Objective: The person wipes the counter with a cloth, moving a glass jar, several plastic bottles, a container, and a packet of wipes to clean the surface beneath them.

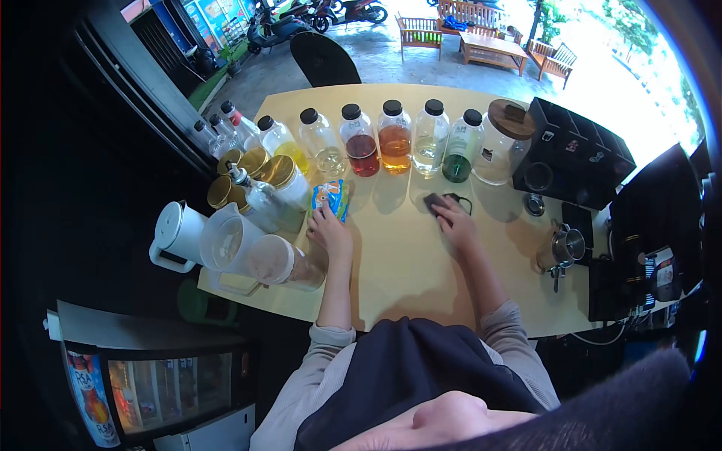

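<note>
My left hand (325,225) rests on the lower part of a blue and orange packet (336,197), which lies on the light wooden table (391,270). The fingers reach onto the packet's face. Farther right, my right hand (455,221) is closed on a small dark object (434,203), too blurred to name. Just beyond it lies a black loop or strap (463,201). Behind both hands stands a row of black-capped bottles, among them one with red liquid (362,154), one with orange liquid (395,148) and one with green liquid (457,167).
At the left stand a white jug (180,233), a clear pitcher (224,239), a tub (272,260) and gold-lidded jars (283,174). On the right are a wooden-lidded jar (492,150), a black box (575,150) and a metal cup (565,244).
</note>
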Motion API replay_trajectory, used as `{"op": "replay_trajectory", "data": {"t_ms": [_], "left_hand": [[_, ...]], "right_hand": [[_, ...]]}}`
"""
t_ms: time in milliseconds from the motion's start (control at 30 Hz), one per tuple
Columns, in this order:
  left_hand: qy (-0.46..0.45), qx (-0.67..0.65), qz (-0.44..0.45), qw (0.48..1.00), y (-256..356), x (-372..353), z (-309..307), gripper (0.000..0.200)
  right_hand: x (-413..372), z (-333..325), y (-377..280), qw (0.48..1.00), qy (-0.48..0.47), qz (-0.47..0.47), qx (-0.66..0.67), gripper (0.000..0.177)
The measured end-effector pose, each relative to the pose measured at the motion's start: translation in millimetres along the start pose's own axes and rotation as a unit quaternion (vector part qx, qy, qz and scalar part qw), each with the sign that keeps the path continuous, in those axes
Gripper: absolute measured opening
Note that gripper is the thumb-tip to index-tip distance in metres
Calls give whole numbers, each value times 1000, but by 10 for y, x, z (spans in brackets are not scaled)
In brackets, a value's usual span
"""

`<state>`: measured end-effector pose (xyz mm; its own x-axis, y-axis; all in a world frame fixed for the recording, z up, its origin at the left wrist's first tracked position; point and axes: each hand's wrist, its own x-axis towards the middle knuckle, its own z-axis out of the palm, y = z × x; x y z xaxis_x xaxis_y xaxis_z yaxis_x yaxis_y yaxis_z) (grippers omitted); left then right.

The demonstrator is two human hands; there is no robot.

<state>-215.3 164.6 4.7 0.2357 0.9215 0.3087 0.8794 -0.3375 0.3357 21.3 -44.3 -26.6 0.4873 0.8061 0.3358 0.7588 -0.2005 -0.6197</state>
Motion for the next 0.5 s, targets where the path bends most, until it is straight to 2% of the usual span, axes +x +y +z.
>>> {"op": "replay_trajectory", "data": {"t_ms": [33, 100, 133, 200, 233, 300, 433, 500], "left_hand": [[-2, 0, 1, 1000, 13, -14, -24, 61], [88, -35, 22, 995, 59, -60, -90, 71], [86, -37, 24, 995, 114, -77, -151, 71], [149, -94, 107, 979, 244, -122, -244, 69], [147, -96, 109, 978, 310, -132, -220, 69], [138, -162, 209, 954, 495, -134, -155, 65], [85, -197, 274, 938, 794, -230, 136, 61], [29, -206, 295, 933, 861, -267, 246, 58]], "right_hand": [[38, 12, 50, 998, 33, 41, -16, 34], [135, 128, 131, 997, 45, 43, -34, 36], [186, 210, 86, 994, 66, 48, -71, 37], [268, 390, 11, 985, 102, 43, -130, 36], [299, 477, -31, 985, 103, 46, -131, 36], [358, 621, -143, 989, 85, 20, -123, 37], [225, 742, -401, 996, 64, -29, -60, 35], [52, 640, -512, 996, -19, -85, -32, 32]]}}
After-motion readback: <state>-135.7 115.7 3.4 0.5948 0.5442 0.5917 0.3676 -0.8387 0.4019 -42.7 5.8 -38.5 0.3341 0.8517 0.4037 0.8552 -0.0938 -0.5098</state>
